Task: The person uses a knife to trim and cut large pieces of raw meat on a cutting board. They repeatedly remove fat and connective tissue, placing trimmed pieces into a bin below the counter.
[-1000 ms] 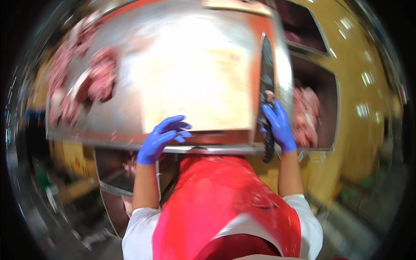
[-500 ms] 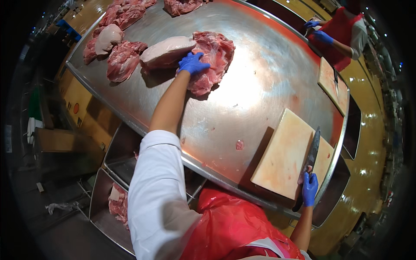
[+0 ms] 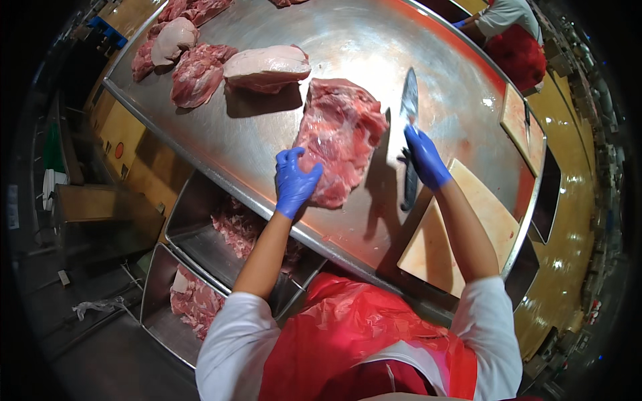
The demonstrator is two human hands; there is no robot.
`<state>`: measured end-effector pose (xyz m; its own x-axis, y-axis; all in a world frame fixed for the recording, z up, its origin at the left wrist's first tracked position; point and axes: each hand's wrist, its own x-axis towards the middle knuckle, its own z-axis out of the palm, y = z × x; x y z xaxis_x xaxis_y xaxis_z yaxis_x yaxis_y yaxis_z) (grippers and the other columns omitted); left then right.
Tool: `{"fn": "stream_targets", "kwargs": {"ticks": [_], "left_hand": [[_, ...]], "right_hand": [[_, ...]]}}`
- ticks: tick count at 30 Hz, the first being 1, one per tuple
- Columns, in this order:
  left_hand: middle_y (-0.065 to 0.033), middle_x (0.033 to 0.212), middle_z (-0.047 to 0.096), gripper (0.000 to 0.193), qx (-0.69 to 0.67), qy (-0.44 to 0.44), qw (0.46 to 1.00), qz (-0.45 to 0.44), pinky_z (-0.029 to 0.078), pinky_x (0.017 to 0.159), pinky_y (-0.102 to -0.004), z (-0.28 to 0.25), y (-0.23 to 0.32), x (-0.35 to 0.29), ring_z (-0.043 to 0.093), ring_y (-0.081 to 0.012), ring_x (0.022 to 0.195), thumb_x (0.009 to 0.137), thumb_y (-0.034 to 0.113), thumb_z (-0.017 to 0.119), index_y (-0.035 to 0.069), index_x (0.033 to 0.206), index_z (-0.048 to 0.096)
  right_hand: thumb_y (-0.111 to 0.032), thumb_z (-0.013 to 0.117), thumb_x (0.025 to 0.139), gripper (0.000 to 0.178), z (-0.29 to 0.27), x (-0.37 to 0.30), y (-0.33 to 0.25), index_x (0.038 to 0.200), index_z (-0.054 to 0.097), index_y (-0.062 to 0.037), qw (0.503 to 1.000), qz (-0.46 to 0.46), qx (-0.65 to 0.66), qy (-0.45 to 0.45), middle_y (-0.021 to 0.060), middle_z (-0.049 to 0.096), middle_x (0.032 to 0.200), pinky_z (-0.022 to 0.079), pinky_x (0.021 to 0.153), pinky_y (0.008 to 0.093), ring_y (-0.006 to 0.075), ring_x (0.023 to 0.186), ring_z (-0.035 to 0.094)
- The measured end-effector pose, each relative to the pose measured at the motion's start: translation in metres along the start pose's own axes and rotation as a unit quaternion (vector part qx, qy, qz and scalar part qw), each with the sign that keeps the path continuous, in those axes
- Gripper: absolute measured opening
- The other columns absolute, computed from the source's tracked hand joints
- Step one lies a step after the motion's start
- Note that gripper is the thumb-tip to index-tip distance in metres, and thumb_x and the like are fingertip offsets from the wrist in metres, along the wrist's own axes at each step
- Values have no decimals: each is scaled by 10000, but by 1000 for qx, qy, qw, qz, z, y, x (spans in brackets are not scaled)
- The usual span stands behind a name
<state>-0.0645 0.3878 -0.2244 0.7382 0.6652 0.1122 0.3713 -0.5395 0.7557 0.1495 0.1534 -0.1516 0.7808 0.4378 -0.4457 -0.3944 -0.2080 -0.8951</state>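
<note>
My left hand (image 3: 295, 180), in a blue glove, grips the near left edge of a thick slab of raw meat (image 3: 341, 140); its thumb rests on top. The slab lies flat on the metal table, red side up. In my right hand (image 3: 426, 157), also blue-gloved, is a knife (image 3: 409, 97) with a long blade pointing away from me. Its dark handle shows below the fingers. The blade is apart from the slab, to its right. Beyond the slab lies a piece of meat with a pale fat layer (image 3: 267, 65).
More raw meat (image 3: 197, 75) lies at the table's far left. A white cutting board (image 3: 461, 227) sits near right; another board (image 3: 521, 130) with a knife lies farther right. Metal bins (image 3: 157, 294) holding meat stand below the near edge. A co-worker in a red apron (image 3: 515, 53) stands far right.
The slab has come nearer to me, with my left hand drawn back on its edge, and now lies apart from the pale piece. My right hand has carried the knife from the board up and left.
</note>
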Motion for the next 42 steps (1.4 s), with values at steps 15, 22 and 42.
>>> {"fn": "stream_targets", "kwargs": {"ticks": [15, 22, 42], "left_hand": [[-167, 1257, 653, 566, -657, -392, 584, -270, 527, 1011, -419, -24, 14, -42, 653, -301, 1134, 818, -22, 618, -36, 1374, 510], [-166, 1217, 664, 365, -388, -533, 752, 5, 508, 1006, -369, -24, 250, -5, 633, -251, 1104, 867, 88, 637, -10, 1219, 643], [-159, 1285, 592, 623, -258, -254, 918, -162, 524, 859, -324, 48, 222, -189, 602, -200, 1123, 890, 243, 746, 11, 1401, 475]], "right_hand": [[-340, 460, 1063, 317, 35, -109, -13, 1200, 577, -79, 994, -99, 21, -33, -15, 586, 947, 461, 756, 246, 79, 824, 530], [-327, 412, 1082, 360, -68, -276, -81, 1225, 574, -39, 939, -250, 131, 195, 29, 619, 922, 482, 755, 237, 82, 784, 575], [-335, 514, 1050, 389, -340, -268, 71, 1338, 555, -76, 968, -95, 190, 131, -10, 609, 1020, 474, 803, 220, 51, 882, 548]]}}
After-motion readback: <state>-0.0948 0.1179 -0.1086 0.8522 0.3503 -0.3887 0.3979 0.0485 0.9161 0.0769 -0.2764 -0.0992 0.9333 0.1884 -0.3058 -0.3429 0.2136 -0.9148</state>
